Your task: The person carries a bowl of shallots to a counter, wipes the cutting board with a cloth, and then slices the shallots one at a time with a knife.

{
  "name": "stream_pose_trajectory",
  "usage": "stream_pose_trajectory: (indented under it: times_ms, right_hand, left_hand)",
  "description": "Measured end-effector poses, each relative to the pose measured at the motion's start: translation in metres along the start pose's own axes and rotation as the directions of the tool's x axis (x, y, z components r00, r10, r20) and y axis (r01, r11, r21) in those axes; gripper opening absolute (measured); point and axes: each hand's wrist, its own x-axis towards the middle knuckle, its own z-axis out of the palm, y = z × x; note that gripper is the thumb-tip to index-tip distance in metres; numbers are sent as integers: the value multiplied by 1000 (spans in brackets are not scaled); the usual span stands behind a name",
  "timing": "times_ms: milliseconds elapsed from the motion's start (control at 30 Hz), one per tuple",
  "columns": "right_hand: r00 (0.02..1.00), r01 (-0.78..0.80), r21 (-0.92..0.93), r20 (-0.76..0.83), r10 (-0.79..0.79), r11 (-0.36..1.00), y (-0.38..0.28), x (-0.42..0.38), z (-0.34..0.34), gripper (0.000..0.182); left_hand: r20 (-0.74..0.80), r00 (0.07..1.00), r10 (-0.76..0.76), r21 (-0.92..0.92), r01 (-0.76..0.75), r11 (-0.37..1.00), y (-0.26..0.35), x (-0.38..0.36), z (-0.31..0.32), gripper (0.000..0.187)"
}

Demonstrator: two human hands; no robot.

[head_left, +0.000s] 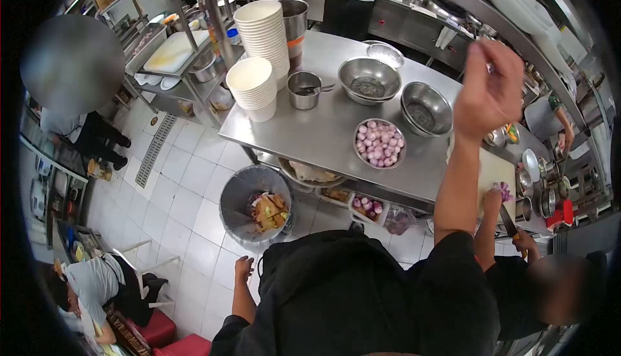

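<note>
My right hand (490, 87) is raised high over the right part of the steel table (310, 126), close to the camera. Its fingers curl in toward the thumb, and whether anything is inside them is hidden. Low at my left side hangs my left hand (244, 268), fingers loosely bent and apart, with nothing in it. Nearest to it is a grey bin (228, 208) lined with plastic, with food scraps (268, 212) inside. On the table, a steel bowl of peeled red onions (380, 144) sits near the front edge, beside two steel bowls (369, 79) (425, 109).
Stacked white tubs (251, 84) and a steel pot with utensils (304, 90) stand at the table's left. On my right, a co-worker holds a knife (508, 221) by purple onion pieces (503, 191) on a cutting board (495, 171). Unpeeled onions (367, 207) sit below. Other people work around.
</note>
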Motion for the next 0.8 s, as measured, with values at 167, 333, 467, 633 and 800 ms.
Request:
stream_pose_trajectory:
  times_ms: [167,333,467,633,800]
  right_hand:
    - [994,-13,33,113,10,999,-2,-3,43,15]
    - [991,66,-86,119,-56,994,30,8,94,14]
    - [987,145,-200,95,-128,969,68,7,124,17]
    - [964,262,-334,133,-230,906,97,6,132,21]
    - [966,240,-418,195,-171,876,97,4,134,29]
  left_hand:
    - [-34,999,-16,4,16,1000,-20,-11,-15,58]
    - [-23,993,-117,-62,116,991,-50,-18,-9,55]
    - [-54,991,-121,-149,112,982,-59,-26,0,41]
    - [-141,990,-18,-256,-19,966,-45,-10,4,23]
    - [-126,980,154,-726,-197,659,65,-29,-11,36]
